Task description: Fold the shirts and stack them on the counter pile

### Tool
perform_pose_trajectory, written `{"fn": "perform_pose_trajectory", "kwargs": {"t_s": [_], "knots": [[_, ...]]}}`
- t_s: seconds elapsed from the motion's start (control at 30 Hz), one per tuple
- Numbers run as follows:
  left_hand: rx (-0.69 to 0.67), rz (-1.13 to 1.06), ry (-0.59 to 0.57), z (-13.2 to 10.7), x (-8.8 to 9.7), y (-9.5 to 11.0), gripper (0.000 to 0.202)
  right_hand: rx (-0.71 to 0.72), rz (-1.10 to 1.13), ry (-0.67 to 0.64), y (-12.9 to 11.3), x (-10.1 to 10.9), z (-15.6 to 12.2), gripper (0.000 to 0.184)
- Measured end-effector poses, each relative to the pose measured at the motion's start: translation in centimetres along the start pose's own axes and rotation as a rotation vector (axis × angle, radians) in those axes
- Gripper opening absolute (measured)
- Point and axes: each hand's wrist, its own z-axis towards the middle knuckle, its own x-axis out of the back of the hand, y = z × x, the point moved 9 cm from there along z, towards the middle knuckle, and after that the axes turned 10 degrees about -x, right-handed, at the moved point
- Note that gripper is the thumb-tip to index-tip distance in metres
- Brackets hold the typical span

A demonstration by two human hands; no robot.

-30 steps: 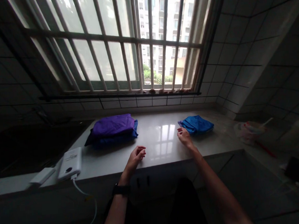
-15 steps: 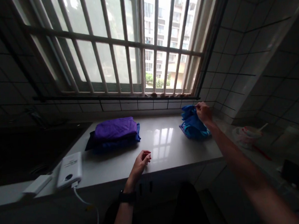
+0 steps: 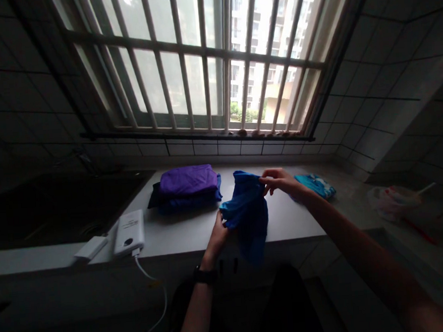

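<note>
A blue cloth [image 3: 249, 209], which looks like a garment, hangs between my two hands over the counter's front edge. My left hand [image 3: 219, 232] is closed on its left side, low down. With thumb and fingers, my right hand [image 3: 277, 179] pinches its upper right corner. Left of the cloth lies a folded stack with a purple cloth [image 3: 188, 181] on top and dark blue cloth [image 3: 188, 202] beneath. A crumpled turquoise patterned cloth [image 3: 316, 185] rests behind my right forearm, partly hidden by it.
A white power bank [image 3: 129, 232] with a cable [image 3: 154, 282] lies near a small white box [image 3: 91, 248]. At left is a dark sink [image 3: 105, 187]. A plastic bag [image 3: 391, 202] sits at the right. A barred window [image 3: 198, 51] rises behind the counter [image 3: 181, 238].
My right hand has brought the blue cloth from the right pile leftward to the front middle. My left hand, empty before, has closed on it. The view has shifted slightly right.
</note>
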Motion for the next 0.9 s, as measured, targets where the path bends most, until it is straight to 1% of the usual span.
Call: {"fn": "perform_pose_trajectory", "kwargs": {"t_s": [0.03, 0.07, 0.1, 0.13, 0.2, 0.23, 0.27, 0.3, 0.33, 0.37, 0.43, 0.47, 0.5, 0.53, 0.57, 0.6, 0.63, 0.67, 0.7, 0.73, 0.77, 0.8, 0.83, 0.9], "knots": [[-0.031, 0.01, -0.006, 0.0, 0.0, 0.3, 0.072, 0.01, 0.041, -0.038, 0.4, -0.5, -0.1, 0.045], [-0.048, 0.02, -0.014, 0.0, -0.1, 0.6, 0.063, 0.032, 0.079, -0.025, 0.7, -0.2, -0.2, 0.042], [-0.048, 0.031, -0.025, 0.0, -0.1, 0.6, 0.056, 0.054, 0.115, 0.049, 1.2, 0.8, 0.0, 0.039], [-0.035, 0.046, -0.035, 0.0, -0.1, 0.5, 0.052, 0.066, 0.145, 0.178, 2.0, 2.5, 0.1, 0.035], [0.001, 0.085, -0.031, 0.0, 0.0, 0.2, 0.046, 0.036, 0.148, 0.5, 4.3, 6.2, -0.3, 0.025], [0.011, 0.103, -0.013, 0.1, 0.3, 0.0, 0.044, 0.005, 0.109, 0.624, 5.6, 7.3, -0.7, 0.023], [0.012, 0.116, 0.012, 0.1, 0.5, 0.0, 0.043, -0.026, 0.046, 0.684, 6.6, 7.6, -0.9, 0.025], [0.006, 0.121, 0.035, 0.2, 0.7, 0.0, 0.042, -0.044, -0.028, 0.669, 7.5, 7.0, -0.9, 0.03], [-0.002, 0.115, 0.043, 0.2, 0.8, 0.0, 0.042, -0.045, -0.102, 0.587, 8.3, 5.6, -0.8, 0.039], [-0.01, 0.1, 0.035, 0.2, 0.7, 0.0, 0.044, -0.032, -0.168, 0.466, 8.9, 3.5, -0.8, 0.047], [-0.018, 0.076, -0.02, 0.2, 0.2, 0.2, 0.048, 0.021, -0.292, 0.223, 9.7, -1.6, -1.3, 0.063], [-0.018, 0.082, -0.052, 0.1, -0.1, 0.4, 0.048, 0.051, -0.373, 0.139, 10.0, -4.0, -1.8, 0.066], [-0.02, 0.101, -0.077, 0.0, -0.2, 0.6, 0.046, 0.077, -0.467, 0.079, 10.2, -6.1, -2.3, 0.063], [-0.026, 0.128, -0.09, 0.0, -0.3, 0.8, 0.043, 0.097, -0.557, 0.039, 10.3, -7.8, -2.7, 0.055], [-0.037, 0.155, -0.088, -0.1, -0.2, 1.1, 0.039, 0.115, -0.632, 0.011, 10.3, -9.1, -3.0, 0.044], [-0.048, 0.172, -0.075, -0.2, -0.1, 1.4, 0.037, 0.133, -0.675, -0.008, 10.2, -9.9, -3.2, 0.034], [-0.053, 0.175, -0.06, -0.2, 0.0, 1.5, 0.036, 0.153, -0.68, -0.024, 9.9, -10.3, -3.2, 0.025], [-0.049, 0.164, -0.046, -0.3, 0.1, 1.5, 0.038, 0.178, -0.65, -0.034, 9.3, -10.1, -3.2, 0.02], [-0.041, 0.147, -0.032, -0.3, 0.1, 1.4, 0.041, 0.209, -0.595, -0.037, 8.7, -9.5, -3.2, 0.018], [-0.033, 0.135, -0.014, -0.3, 0.2, 1.3, 0.044, 0.239, -0.527, -0.025, 8.0, -8.3, -3.1, 0.017], [-0.027, 0.131, 0.012, -0.3, 0.4, 1.1, 0.046, 0.264, -0.458, 0.009, 7.5, -6.7, -3.0, 0.017], [-0.022, 0.131, 0.042, -0.3, 0.7, 0.8, 0.047, 0.277, -0.396, 0.071, 7.1, -4.6, -2.9, 0.017], [-0.021, 0.132, 0.075, -0.3, 1.0, 0.6, 0.047, 0.273, -0.347, 0.161, 7.0, -2.1, -2.8, 0.019], [-0.023, 0.14, 0.109, -0.2, 1.3, 0.3, 0.045, 0.201, -0.316, 0.389, 7.8, 2.9, -2.9, 0.022]]}}
